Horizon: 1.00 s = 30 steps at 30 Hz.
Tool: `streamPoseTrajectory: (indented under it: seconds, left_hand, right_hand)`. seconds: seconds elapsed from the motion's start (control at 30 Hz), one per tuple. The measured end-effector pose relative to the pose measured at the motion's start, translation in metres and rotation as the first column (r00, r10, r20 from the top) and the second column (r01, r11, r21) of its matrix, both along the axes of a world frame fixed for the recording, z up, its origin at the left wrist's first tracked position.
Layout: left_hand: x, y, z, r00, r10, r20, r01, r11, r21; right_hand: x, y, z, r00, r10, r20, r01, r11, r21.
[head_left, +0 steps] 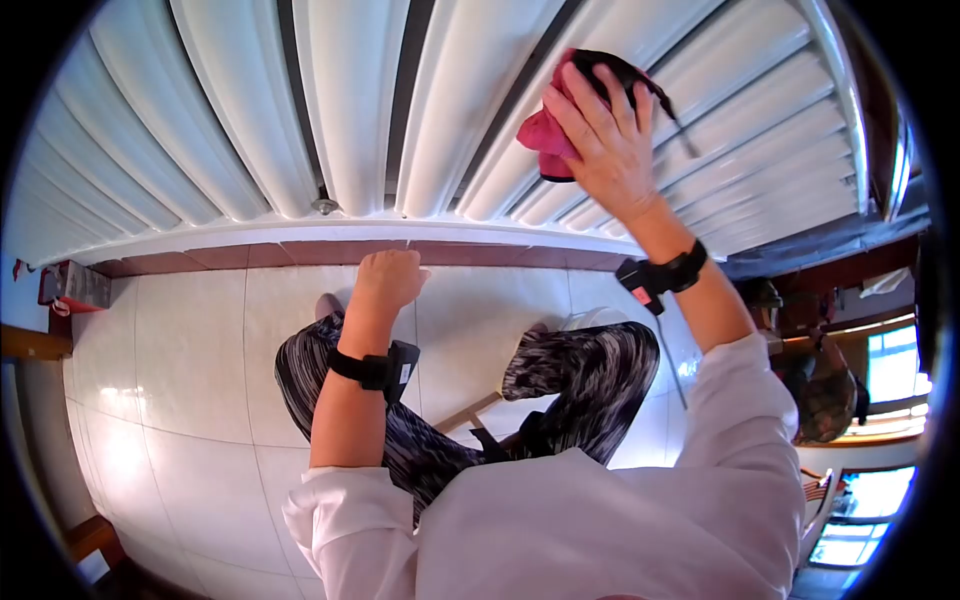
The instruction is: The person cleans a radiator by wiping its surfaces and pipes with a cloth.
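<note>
My right hand (pixel 612 160) presses a pink cloth with black edging (pixel 544 136) against the white ribbed panel (pixel 350 120), which looks like a radiator. Its fingers lie over the cloth, and a dark strip hangs off to the right. Below the panel's lower edge, my left hand (pixel 391 278) is closed in a fist in front of my knee, with nothing visible in it. A black strap with a small box sits on each wrist.
Pale floor tiles (pixel 190 350) stretch beneath me, with a reddish-brown skirting (pixel 330 254) under the panel. A small box (pixel 82 287) stands at the far left. My legs are bent over a low wooden frame (pixel 468 414). Windows (pixel 893 362) show at the right.
</note>
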<state>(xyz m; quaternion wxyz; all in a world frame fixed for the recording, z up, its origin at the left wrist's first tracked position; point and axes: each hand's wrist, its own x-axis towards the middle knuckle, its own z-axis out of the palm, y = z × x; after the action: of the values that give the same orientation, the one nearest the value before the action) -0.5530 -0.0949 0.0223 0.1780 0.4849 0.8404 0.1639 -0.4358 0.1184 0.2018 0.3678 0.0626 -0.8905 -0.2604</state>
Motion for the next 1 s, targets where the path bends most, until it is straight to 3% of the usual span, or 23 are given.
streamPoseTrajectory:
  seconds: [0.03,0.07,0.1,0.17,0.23,0.27,0.43,0.5,0.53,0.57,0.63,0.67,0.77,0.83,0.87,1.0]
  left_hand:
    - [0.0,0.0,0.002,1.0,0.009,-0.007,-0.008,1.0,0.023]
    - [-0.001,0.0,0.004,1.0,0.016,-0.003,-0.016,1.0,0.017]
    - [0.0,0.0,0.004,1.0,0.019,0.002,-0.019,0.999,0.043]
    - [0.0,-0.001,0.003,0.999,0.029,0.015,-0.03,0.998,0.055]
    - [-0.002,-0.002,0.0,1.0,0.012,-0.02,-0.011,0.997,0.07]
    - [-0.002,-0.001,-0.002,1.0,0.019,-0.013,-0.018,0.998,0.06]
    - [-0.002,-0.003,-0.004,1.0,-0.005,-0.029,0.005,1.0,0.017]
    - [-0.003,-0.002,-0.005,0.999,-0.008,-0.038,0.009,1.0,0.021]
    - [-0.003,-0.002,-0.004,0.999,-0.002,-0.037,0.003,1.0,0.02]
    - [-0.004,-0.002,-0.004,0.999,-0.006,-0.042,0.007,1.0,0.025]
    - [-0.004,0.001,-0.001,0.999,-0.02,-0.035,0.019,0.999,-0.047]
    - [-0.004,0.002,0.001,0.998,-0.043,-0.043,0.041,0.998,-0.048]
    - [-0.004,0.004,0.004,0.996,-0.066,-0.053,0.066,0.998,-0.005]
    - [-0.007,0.005,0.003,0.997,-0.046,-0.069,0.039,0.994,-0.098]
    - [-0.006,0.004,0.005,0.998,-0.044,-0.054,0.036,0.99,-0.139]
    - [-0.004,0.0,0.005,0.999,-0.027,-0.041,0.019,0.984,-0.174]
  right_hand:
    - [-0.006,-0.002,-0.017,0.995,-0.004,-0.096,-0.001,0.998,-0.06]
    - [-0.011,-0.005,-0.037,0.997,-0.054,-0.056,0.049,0.996,-0.081]
    - [-0.011,-0.009,-0.055,0.986,-0.157,0.047,0.153,0.985,0.083]
    - [-0.007,-0.016,-0.093,0.909,-0.172,0.379,0.148,0.985,0.091]
    - [0.003,0.006,-0.14,0.859,0.084,0.506,-0.014,0.99,-0.14]
    - [0.006,0.012,-0.164,0.797,0.082,0.598,0.006,0.99,-0.144]
    - [0.019,-0.001,-0.175,0.836,0.149,0.529,-0.102,0.988,-0.118]
    - [0.031,-0.003,-0.172,0.828,0.336,0.449,-0.172,0.915,-0.366]
    - [0.045,-0.013,-0.169,0.83,0.171,0.531,-0.061,0.974,-0.218]
    - [0.049,-0.018,-0.169,0.833,0.164,0.528,-0.057,0.975,-0.212]
    - [0.052,-0.03,-0.167,0.833,0.218,0.509,0.107,0.839,-0.534]
    - [0.048,-0.033,-0.166,0.874,0.248,0.418,0.002,0.859,-0.512]
    - [0.022,-0.05,-0.159,0.924,0.261,0.28,-0.047,0.804,-0.593]
    - [0.015,-0.047,-0.178,0.879,0.196,0.435,0.063,0.857,-0.512]
    - [0.019,-0.044,-0.186,0.895,0.282,0.346,0.0,0.775,-0.632]
    - [0.044,-0.035,-0.191,0.89,0.24,0.388,0.096,0.732,-0.674]
